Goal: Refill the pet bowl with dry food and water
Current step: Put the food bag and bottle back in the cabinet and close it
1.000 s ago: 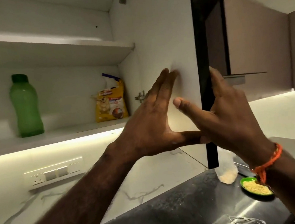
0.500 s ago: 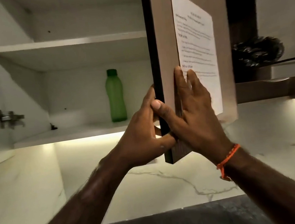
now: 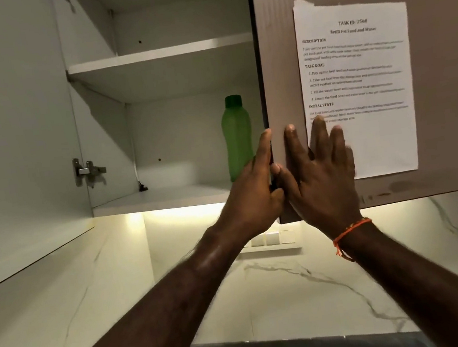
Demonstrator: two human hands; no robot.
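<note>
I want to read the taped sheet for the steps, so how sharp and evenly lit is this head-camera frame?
Head view: the paper sheet shows legible headings, but its body lines are smeared. The right hand is motion-blurred at the fingertips. A warm under-cabinet light strip glows bright, while the shelves and green bottle sit dim. Wide-angle bending curves the cabinet edges.

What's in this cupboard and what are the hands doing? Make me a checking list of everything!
Surface: white lower shelf; the upper shelf shows nothing on it.
Job's things: green bottle stands upright on the lower shelf, cap on. No food bag or pet bowl seen.
Clutter: nothing seen.
Hands: left hand at the door's edge; right hand flat on the cabinet door, fingers straight, tips overlapping the paper.
Cables: a small dark thing at the shelf's back corner, too small to tell.
Surroundings: printed task sheet on the door, hinge, lit marble wall, wall switches.
</note>
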